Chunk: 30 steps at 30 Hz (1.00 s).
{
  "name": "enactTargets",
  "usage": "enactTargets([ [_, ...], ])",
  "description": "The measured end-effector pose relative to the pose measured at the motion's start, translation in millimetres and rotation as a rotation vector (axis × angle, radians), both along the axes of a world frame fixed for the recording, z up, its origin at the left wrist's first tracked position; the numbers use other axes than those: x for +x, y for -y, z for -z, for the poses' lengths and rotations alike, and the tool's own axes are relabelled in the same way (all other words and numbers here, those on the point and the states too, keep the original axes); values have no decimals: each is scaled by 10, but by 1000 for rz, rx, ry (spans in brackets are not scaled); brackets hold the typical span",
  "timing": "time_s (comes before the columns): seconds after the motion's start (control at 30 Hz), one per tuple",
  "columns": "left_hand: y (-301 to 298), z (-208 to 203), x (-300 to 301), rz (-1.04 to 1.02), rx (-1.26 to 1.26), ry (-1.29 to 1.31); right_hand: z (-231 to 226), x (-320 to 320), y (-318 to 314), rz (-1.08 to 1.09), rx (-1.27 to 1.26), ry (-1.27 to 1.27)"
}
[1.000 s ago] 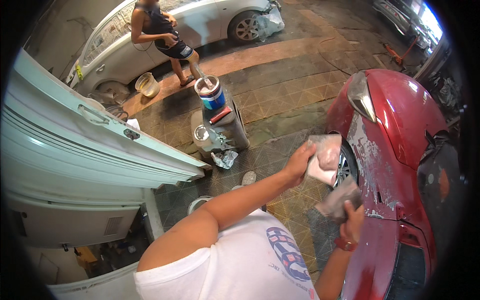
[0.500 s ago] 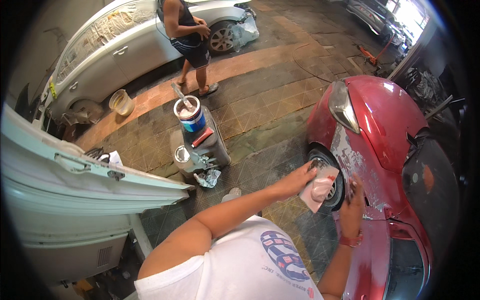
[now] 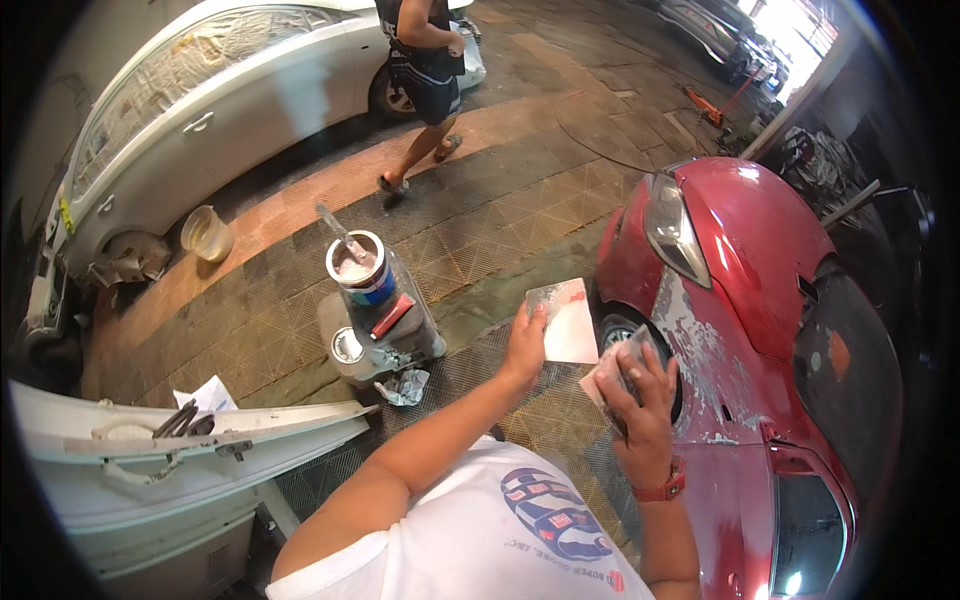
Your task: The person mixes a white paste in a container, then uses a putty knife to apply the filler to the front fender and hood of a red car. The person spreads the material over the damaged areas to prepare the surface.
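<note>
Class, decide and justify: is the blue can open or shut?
Open: the blue can shows pinkish paste inside, and a flat tool sticks out.

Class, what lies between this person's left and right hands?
In the head view, two held things lie there: the flat board, smeared with pale paste, in the left hand, and the thin spreader in the right hand.

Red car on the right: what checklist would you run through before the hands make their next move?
1. Left hand holds the flat plate: ok, gripped near its edge.
2. Plate one even colour: not ok, a red smear shows near its top.
3. Right hand holds the flat spreader: ok.
4. Red car's fender one even colour: not ok, grey and pale patches.
5. Fender smooth: cannot tell.
6. Other person clear of the hands: ok, near the white car.
</note>
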<state>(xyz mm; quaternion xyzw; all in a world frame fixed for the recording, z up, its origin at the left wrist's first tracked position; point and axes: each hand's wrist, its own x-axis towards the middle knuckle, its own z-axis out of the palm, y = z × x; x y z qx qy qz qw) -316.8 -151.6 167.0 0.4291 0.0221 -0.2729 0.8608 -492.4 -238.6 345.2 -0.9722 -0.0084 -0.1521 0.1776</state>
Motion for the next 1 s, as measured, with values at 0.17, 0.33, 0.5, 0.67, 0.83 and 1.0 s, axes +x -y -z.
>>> enactTargets([
  [0.17, 107, -357, 72, 217, -98, -94, 417, 292, 235, 4, 266, 127],
  [0.33, 65, -386, 101, 291, -98, -45, 550, 252, 950, 316, -155, -178],
  [0.5, 263, -297, 70, 200, 255, 374, 278, 303, 754, 203, -315, -86],
  [0.67, 442, -187, 15, 202, 152, 265, 46, 281, 694, 286, -195, -174],
  [0.83, 484, -147, 5, 243, 95, 133, 62, 206, 660, 250, -190, -196],
  [1.0, 529, -475, -81, 203, -111, -64, 492, 0, 554, 287, 407, -74],
])
